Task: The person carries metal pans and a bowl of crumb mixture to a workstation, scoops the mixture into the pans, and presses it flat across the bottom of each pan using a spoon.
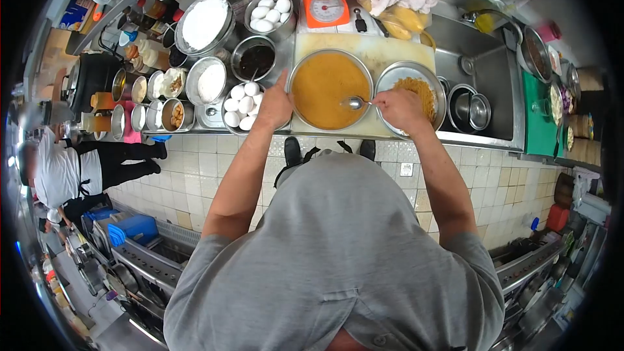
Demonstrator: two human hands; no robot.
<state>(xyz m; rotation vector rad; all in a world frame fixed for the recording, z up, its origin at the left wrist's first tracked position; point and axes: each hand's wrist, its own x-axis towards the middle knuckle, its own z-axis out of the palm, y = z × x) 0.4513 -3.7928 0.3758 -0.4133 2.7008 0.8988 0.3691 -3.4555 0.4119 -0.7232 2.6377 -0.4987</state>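
Observation:
A round metal pan (323, 84) holds a flat, smooth orange-brown layer and sits on a pale cutting board (383, 52). My left hand (274, 108) grips the pan's left rim, its index finger stretched along the side. In my right hand (399, 109) is a metal spoon (355, 102), its bowl over the right part of the layer. Beneath that hand stands a metal bowl (389, 80) with golden-brown crumbs (419, 91), partly hidden by the hand.
Bowls of white eggs (242, 105), dark liquid (256, 60) and white powder (204, 23) crowd the left. An orange scale (325, 10) stands behind the board. At right is a steel sink (484, 71) with small pots (479, 112). Another person (71, 166) stands far left.

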